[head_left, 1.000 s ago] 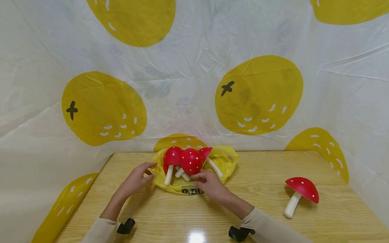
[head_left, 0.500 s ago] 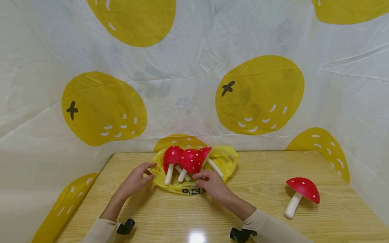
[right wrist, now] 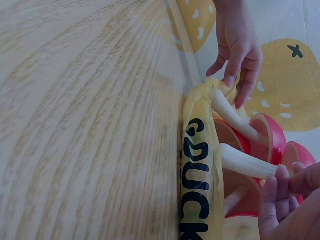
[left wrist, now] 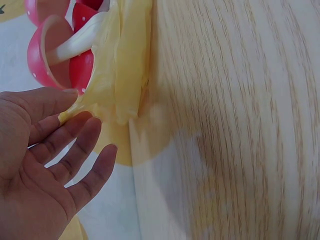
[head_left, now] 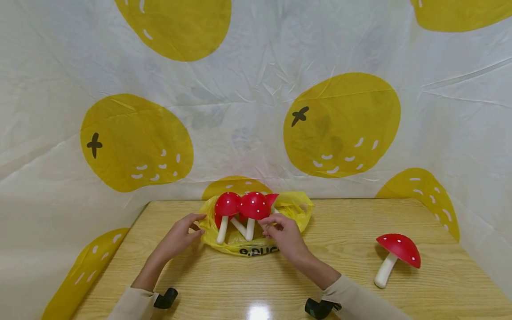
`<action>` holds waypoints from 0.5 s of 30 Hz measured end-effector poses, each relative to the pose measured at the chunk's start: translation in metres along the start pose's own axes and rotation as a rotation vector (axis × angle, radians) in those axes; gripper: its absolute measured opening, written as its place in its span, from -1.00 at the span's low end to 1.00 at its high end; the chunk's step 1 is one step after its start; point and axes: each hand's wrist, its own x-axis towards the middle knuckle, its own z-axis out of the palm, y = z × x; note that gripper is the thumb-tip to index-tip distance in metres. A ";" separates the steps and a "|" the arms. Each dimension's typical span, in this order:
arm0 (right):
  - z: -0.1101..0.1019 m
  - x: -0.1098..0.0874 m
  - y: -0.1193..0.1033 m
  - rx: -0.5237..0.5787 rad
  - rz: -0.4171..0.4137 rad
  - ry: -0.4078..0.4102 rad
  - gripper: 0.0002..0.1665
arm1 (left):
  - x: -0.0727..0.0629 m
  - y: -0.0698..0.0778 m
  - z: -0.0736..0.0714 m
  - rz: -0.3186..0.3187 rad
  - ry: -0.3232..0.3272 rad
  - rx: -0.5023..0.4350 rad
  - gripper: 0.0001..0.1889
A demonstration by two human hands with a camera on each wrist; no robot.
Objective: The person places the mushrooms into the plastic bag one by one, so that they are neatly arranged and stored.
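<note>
A crumpled yellow plastic bag (head_left: 236,248) with black lettering lies at the table's back edge, several red-capped toy mushrooms in its mouth. My left hand (head_left: 179,238) pinches the bag's left edge between thumb and forefinger; the left wrist view shows yellow film (left wrist: 75,111) there, the other fingers spread. At the front mushroom (head_left: 255,205), whose white stem points down, my right hand (head_left: 286,235) holds the lower right rim of the cap with bent fingers. The right wrist view shows this stem (right wrist: 247,161) beside the fingertips; the cap is partly hidden by them.
Another toy mushroom (head_left: 400,250) lies alone at the right of the wooden table (head_left: 224,289), cap tilted up, stem toward me. Behind the bag hangs a white curtain (head_left: 236,120) with big yellow fruit prints, right against the table's back edge.
My right hand has moved slightly right and up. The front mushroom has turned with it, its stem swinging from lower left to straight down. My left hand stays in place.
</note>
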 end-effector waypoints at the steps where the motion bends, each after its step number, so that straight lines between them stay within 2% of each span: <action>1: 0.000 0.000 0.000 0.009 -0.003 0.005 -0.78 | 0.000 0.000 0.000 0.000 0.000 0.000 -0.49; 5: -0.001 0.000 -0.001 0.009 0.006 -0.002 -0.78 | 0.000 0.000 -0.001 -0.001 0.001 -0.007 -0.49; 11: -0.002 -0.002 0.004 -0.058 0.074 -0.061 -0.77 | -0.001 0.000 0.000 0.004 0.001 -0.005 -0.49; 15: -0.002 -0.002 0.007 -0.050 0.099 -0.089 -0.76 | -0.002 0.000 -0.001 0.004 0.000 -0.002 -0.49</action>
